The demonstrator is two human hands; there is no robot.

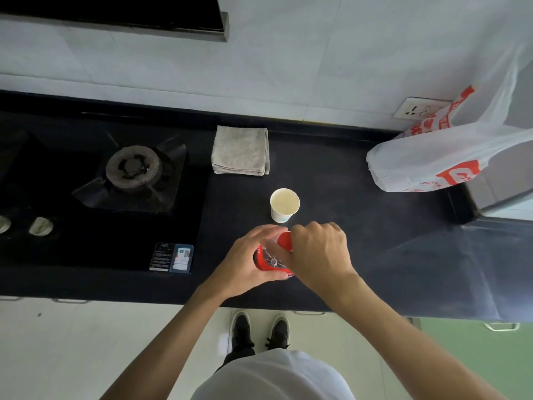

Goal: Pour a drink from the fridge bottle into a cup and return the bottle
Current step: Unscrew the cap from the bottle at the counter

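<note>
Risk: if I twist the red cap (284, 241) hard while the bottle (269, 259) is only loosely steadied, it may tip or jolt into the paper cup (284, 204) just beyond it on the dark counter (360, 226) and spill. My left hand (248, 261) wraps the bottle's labelled body, fingers curled round it. My right hand (320, 252) arches over the top, fingertips pinching the cap.
</note>
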